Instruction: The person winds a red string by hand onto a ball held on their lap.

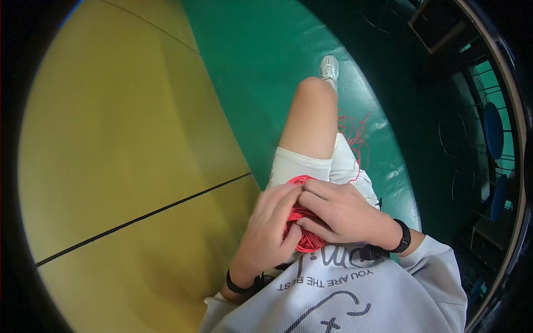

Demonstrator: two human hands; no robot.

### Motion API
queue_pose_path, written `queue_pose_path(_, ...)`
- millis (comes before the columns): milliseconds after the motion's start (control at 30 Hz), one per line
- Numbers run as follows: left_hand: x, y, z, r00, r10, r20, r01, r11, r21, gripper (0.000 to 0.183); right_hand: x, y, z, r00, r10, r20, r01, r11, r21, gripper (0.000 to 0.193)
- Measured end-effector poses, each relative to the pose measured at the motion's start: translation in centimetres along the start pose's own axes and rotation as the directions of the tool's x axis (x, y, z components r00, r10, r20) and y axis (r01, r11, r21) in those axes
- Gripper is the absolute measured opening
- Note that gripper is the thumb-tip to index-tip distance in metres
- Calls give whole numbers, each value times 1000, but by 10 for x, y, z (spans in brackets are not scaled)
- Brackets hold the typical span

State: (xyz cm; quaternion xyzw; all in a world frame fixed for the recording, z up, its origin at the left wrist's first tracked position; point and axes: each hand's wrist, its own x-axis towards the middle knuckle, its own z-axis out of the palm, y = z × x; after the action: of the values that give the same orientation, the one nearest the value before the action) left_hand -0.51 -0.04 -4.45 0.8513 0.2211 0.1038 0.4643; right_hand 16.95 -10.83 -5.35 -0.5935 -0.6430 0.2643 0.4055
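A bundle of red cord [311, 242] sits between my two hands, above my lap. My left hand [269, 219] is wrapped round its left side, fingers curled over the top. From the right, my right hand [341, 211] grips the same bundle, its fingertips pressed in near the upper middle. Both thumbs rest on the lower strands. The fingertips partly hide the cord, so I cannot see exactly which strands each hand pinches. A loose tangle of red cord [355, 131] lies beyond my lap to the right, and a single strand trails from it toward my hands.
A yellow panel [122, 133] with dark seams fills the left side. Green flooring [250, 61] stretches ahead, under my white shoe [329, 67]. Round blue stool seats [493, 130] and dark furniture stand at the far right. Black bands circle both my wrists.
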Motion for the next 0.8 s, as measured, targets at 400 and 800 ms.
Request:
queue_pose_path(400,-22,-37,-13,980,-196,-35,176,932,-316,49,-37,22,-19,911,353,212,-353,935,-40,47)
queue_pose_path(800,-64,-79,-8,887,-414,-207,141,668,-731,50,-18,21,25,999,44,27,-42,998,-46,58)
